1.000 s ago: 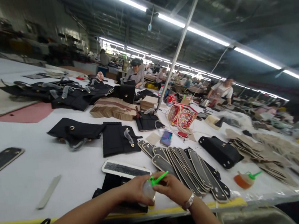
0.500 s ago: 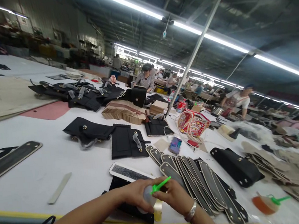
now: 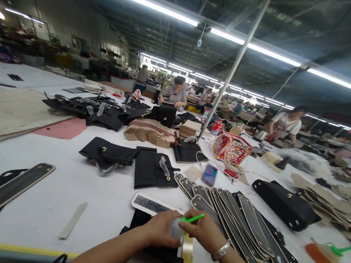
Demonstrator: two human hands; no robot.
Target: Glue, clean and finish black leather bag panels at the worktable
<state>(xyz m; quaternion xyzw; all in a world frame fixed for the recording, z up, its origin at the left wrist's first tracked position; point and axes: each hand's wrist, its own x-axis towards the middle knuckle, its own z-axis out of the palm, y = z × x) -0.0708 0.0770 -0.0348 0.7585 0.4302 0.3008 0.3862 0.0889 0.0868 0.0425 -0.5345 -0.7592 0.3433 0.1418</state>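
Note:
My left hand (image 3: 161, 231) is wrapped around a small translucent squeeze bottle (image 3: 176, 228). My right hand (image 3: 204, 229), a silver bracelet at its wrist, pinches the bottle's green nozzle (image 3: 195, 218), which points right. The grip hides where nozzle and bottle meet. Under my left forearm lie black leather pieces (image 3: 138, 219), and just behind them a dark strip with a white border (image 3: 152, 203). A shiny yellowish piece (image 3: 188, 254) lies below the bottle. Right of my right hand, pale-edged dark straps (image 3: 237, 217) are fanned out in an overlapping row.
Another bottle with orange liquid (image 3: 320, 254) and a green nozzle lies at the lower right. Black bag parts (image 3: 154, 168), a black flap (image 3: 285, 203), a red patterned bag (image 3: 231, 148) and a flat pale stick (image 3: 73, 221) are on the table. A co-worker (image 3: 174, 94) sits beyond.
The camera view has shifted slightly. The green nozzle has turned from slanting upward to nearly level, while both hands stay on bottle and nozzle.

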